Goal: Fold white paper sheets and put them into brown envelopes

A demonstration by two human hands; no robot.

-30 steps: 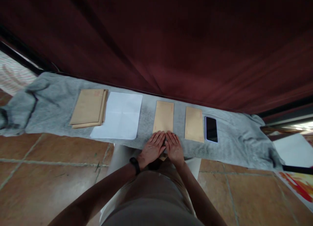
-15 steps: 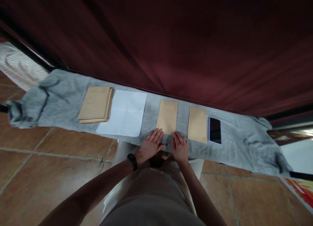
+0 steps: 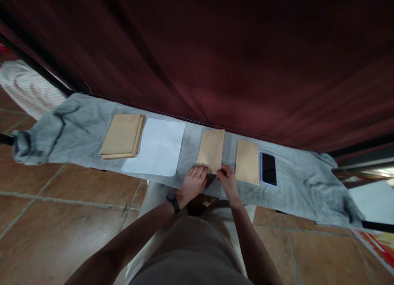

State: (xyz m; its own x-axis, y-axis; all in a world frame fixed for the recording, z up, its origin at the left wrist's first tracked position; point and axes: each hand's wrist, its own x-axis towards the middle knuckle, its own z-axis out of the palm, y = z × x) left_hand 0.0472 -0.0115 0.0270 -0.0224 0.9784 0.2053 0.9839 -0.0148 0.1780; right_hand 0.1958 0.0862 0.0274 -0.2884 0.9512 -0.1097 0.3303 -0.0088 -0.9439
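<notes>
A brown paper envelope (image 3: 211, 147) lies in front of me on the grey cloth. My right hand (image 3: 228, 181) pinches its near right corner, fingers closed. Over the near left corner, my left hand (image 3: 194, 181) has its fingers curled and closed on the paper; its thumb is mostly hidden. The near edge looks slightly lifted, with a dark shadow below it. Just right of my right hand lies a second brown envelope (image 3: 247, 159), flat and untouched. A dark watch (image 3: 172, 202) is on my left wrist.
Left of my hands are a creased white sheet (image 3: 161, 147) and a stack of brown envelopes (image 3: 121, 135) overlapping it. A phone (image 3: 269, 169) lies at right. The grey cloth (image 3: 295, 182) covers a narrow bench; a dark red curtain (image 3: 197, 63) hangs behind. Tiled floor (image 3: 92, 219) shows below.
My fingers went from lying flatter at the envelope's near edge to gripping its near corners. That edge has risen slightly. The whole view has shifted a little.
</notes>
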